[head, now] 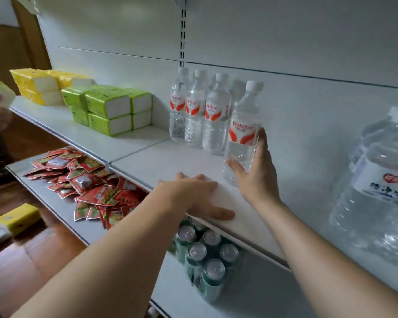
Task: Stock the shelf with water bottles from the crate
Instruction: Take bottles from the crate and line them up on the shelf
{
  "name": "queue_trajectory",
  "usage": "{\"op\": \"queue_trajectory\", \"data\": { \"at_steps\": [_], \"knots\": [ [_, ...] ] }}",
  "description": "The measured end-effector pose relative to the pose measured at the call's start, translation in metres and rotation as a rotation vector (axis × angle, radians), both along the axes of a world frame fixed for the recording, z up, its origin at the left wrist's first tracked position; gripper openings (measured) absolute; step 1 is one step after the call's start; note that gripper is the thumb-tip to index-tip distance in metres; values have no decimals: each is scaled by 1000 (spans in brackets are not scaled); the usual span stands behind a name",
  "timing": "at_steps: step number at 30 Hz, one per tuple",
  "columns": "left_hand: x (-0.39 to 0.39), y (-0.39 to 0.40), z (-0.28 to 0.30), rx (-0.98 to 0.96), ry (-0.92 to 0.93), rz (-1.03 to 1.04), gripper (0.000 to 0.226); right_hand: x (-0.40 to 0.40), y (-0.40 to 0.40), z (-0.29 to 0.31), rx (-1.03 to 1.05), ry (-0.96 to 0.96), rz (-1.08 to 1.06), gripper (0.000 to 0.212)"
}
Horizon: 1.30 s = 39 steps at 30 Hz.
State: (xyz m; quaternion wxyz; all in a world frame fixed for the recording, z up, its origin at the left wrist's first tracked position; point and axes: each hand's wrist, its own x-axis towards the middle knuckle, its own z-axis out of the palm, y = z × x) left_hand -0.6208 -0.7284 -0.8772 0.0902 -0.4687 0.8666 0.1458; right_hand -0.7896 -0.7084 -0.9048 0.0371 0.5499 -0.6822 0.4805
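Note:
My right hand point(255, 171) holds a clear water bottle point(242, 131) with a red-and-white label, thumb on its front and fingers round its right side. The bottle stands upright on the white shelf point(161, 164), just right of a row of three matching bottles point(199, 111) lined up against the back panel. My left hand point(193, 193) rests flat on the shelf near its front edge, fingers straight, holding nothing. The crate is out of view.
A large water jug point(377, 187) stands at the right of the same shelf. Green tissue packs point(110, 106) and yellow tissue packs point(37, 84) fill its left part. The lower shelf carries red snack packets point(87, 180) and green cans point(205, 255). Another person's hand shows at the far left.

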Motion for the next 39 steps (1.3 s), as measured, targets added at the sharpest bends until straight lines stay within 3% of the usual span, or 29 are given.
{"op": "queue_trajectory", "data": {
  "at_steps": [4, 12, 19, 28, 32, 35, 39],
  "knots": [
    [2, -9, -5, 13, -52, -9, 115, -8, -34, 4, 38, -11, -55, 95],
    [-3, -14, -9, 65, -120, -16, 114, -20, -87, 8, 82, -8, -187, 91],
    [-4, -15, -11, 72, -154, -22, 114, -11, -101, 5, 117, 115, -293, 90],
    [-1, -15, -15, 38, -63, -5, 115, -10, -97, 8, 261, 135, -331, 86],
    [3, -6, -15, -16, 80, 27, 111, -3, -68, 11, 343, 184, -277, 66],
    [9, 12, -25, -169, 214, 82, 98, 16, -33, 8, 292, 294, -188, 34],
    [31, 56, -37, -362, 533, 143, 45, 56, 22, 3, 81, 355, -16, 22]
  ]
}}
